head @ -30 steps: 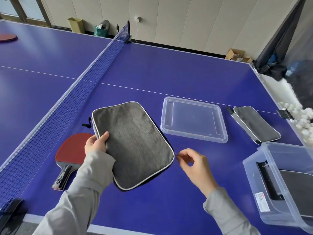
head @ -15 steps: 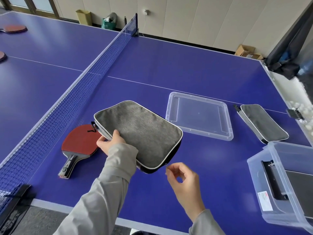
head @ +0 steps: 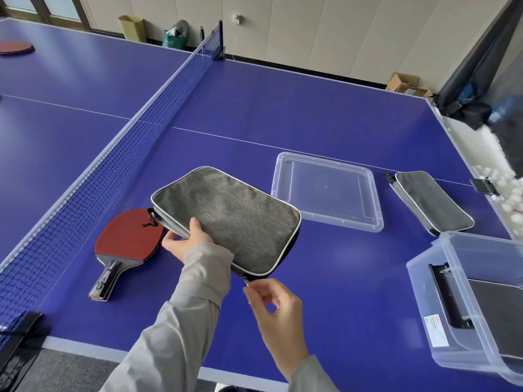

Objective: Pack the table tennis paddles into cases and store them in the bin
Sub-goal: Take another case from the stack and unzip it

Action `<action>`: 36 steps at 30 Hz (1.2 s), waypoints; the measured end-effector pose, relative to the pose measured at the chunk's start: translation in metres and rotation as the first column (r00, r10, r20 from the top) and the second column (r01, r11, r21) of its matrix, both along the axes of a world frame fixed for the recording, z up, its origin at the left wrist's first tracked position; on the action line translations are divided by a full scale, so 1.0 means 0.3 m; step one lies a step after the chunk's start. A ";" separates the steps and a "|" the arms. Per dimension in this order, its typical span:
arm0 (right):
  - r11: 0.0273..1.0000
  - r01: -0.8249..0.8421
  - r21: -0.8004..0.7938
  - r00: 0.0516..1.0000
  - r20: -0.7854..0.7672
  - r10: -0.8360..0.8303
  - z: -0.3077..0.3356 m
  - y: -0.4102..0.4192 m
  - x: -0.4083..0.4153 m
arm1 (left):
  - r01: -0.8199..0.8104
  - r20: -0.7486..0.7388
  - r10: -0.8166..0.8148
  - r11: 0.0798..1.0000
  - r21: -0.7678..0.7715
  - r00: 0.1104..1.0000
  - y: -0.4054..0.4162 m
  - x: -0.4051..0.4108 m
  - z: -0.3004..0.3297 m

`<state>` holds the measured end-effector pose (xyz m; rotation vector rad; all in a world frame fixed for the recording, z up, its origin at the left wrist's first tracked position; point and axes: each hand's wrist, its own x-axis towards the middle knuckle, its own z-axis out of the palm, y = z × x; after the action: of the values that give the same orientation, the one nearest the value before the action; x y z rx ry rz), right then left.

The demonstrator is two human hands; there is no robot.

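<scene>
My left hand [head: 188, 240] grips the near left edge of a grey paddle case [head: 232, 216] with white piping, held tilted just above the table. My right hand [head: 271, 304] pinches the small metal zipper pull [head: 246, 282] at the case's near corner. A red paddle [head: 127, 241] with a dark handle lies flat on the table to the left of the case, partly under its strap. A second grey case [head: 433, 202] lies at the right. The clear plastic bin [head: 464, 304] at the lower right holds a dark case.
A clear bin lid [head: 325, 190] lies upside down behind the held case. The net [head: 119, 157] runs along the left. Another red paddle [head: 15, 47] sits far left across the net. White balls [head: 506, 199] fill a trough off the table's right edge.
My right hand has drawn the zipper pull around the case's near edge toward me and to the left. The case has tipped flatter. The view has shifted a little.
</scene>
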<state>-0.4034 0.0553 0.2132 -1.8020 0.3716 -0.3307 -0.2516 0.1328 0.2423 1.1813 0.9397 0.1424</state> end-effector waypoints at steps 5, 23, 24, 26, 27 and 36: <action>0.942 0.326 0.080 0.944 0.016 -0.328 0.016 -0.191 0.011 | 0.237 0.093 -0.233 0.971 -0.024 0.968 0.074 0.016 -0.039; 0.894 0.051 0.446 0.981 -0.189 0.038 0.093 -0.308 0.023 | 0.738 -0.111 -0.755 0.581 0.342 0.646 -0.073 -0.108 -0.115; 0.940 0.053 0.336 0.981 -0.193 0.014 0.088 -0.291 0.020 | 0.779 -0.077 -0.807 0.534 0.327 0.586 -0.098 -0.140 -0.102; 0.975 0.059 0.214 0.986 -0.168 -0.023 0.080 -0.247 0.013 | 0.874 0.027 -0.897 0.436 0.214 0.441 -0.154 -0.210 -0.076; 0.978 0.061 0.199 0.988 -0.149 -0.031 0.077 -0.222 0.008 | 0.902 0.079 -0.914 0.405 0.147 0.398 -0.178 -0.241 -0.070; 0.988 0.024 0.153 0.979 -0.204 0.007 0.016 -0.155 -0.029 | 0.949 0.150 -0.939 0.316 0.012 0.310 -0.139 -0.283 -0.043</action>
<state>-0.4122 0.0087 0.2179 -1.6855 0.5348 -0.1188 -0.3364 0.0911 0.2293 1.4611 -0.0281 -0.7960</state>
